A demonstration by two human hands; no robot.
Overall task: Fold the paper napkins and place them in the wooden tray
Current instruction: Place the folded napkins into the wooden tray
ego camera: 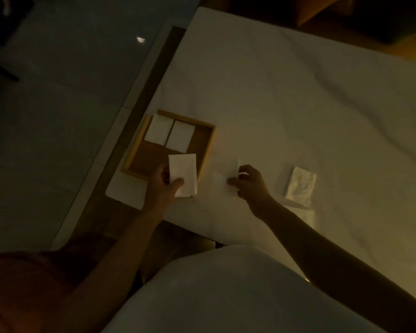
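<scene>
A square wooden tray (208, 143) lies on the white bed sheet near its left edge. Two folded white napkins (157, 128) (180, 136) rest side by side in the tray's far half. My left hand (162, 186) pinches a third folded napkin (183, 173) over the tray's near right corner. My right hand (249, 182) touches a napkin (226, 175) lying flat on the sheet, fingers on its right edge. A stack of napkins (300, 185) sits further right.
The white sheet (298, 104) covers a bed that stretches far and right. The bed's edge and a dark strip run along the left, beyond it a grey floor (58, 104). A white flat piece (126, 191) lies under the tray's near edge. The scene is dim.
</scene>
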